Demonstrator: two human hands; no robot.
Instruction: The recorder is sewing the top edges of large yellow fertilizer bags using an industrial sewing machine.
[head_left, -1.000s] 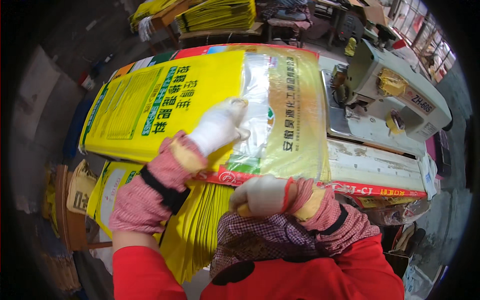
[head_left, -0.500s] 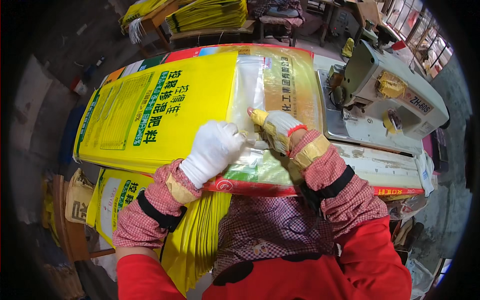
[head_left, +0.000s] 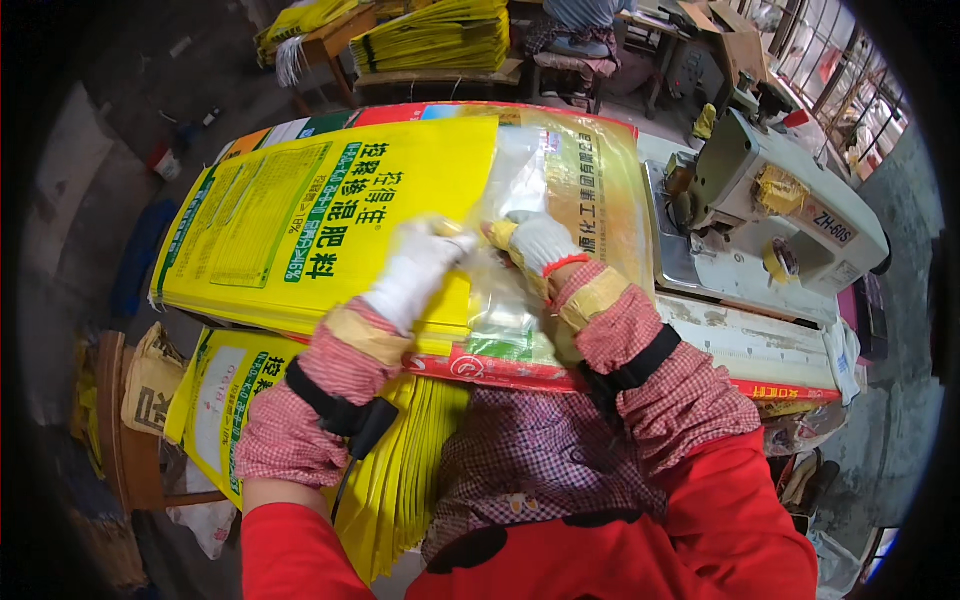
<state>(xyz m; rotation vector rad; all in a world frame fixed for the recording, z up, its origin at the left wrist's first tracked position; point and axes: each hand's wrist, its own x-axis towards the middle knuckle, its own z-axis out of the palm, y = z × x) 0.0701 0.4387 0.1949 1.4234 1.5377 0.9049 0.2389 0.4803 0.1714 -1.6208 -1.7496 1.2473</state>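
A stack of flat yellow woven sacks (head_left: 250, 230) lies in front of me, with a clear plastic liner (head_left: 515, 165) sticking out at its right end. My left hand (head_left: 420, 262), in a white glove, is over the top sack near that end. Its fingers are curled and somewhat blurred, so what they pinch is hidden. My right hand (head_left: 535, 243), gloved with yellow tape on the fingers, is closed on the crumpled liner just to the right. Under the liner lies a red-edged printed sack (head_left: 600, 190).
A white sewing machine (head_left: 780, 190) stands at the right of the table. More yellow sacks (head_left: 390, 490) hang fanned out below the near edge. Further yellow stacks (head_left: 430, 40) rest at the back, where a person (head_left: 585, 15) is partly visible. A wooden chair (head_left: 120, 420) is at the lower left.
My left hand has moved up and left over the sack. The right hand has shifted slightly left, still at the liner. The whole view has tilted a little.
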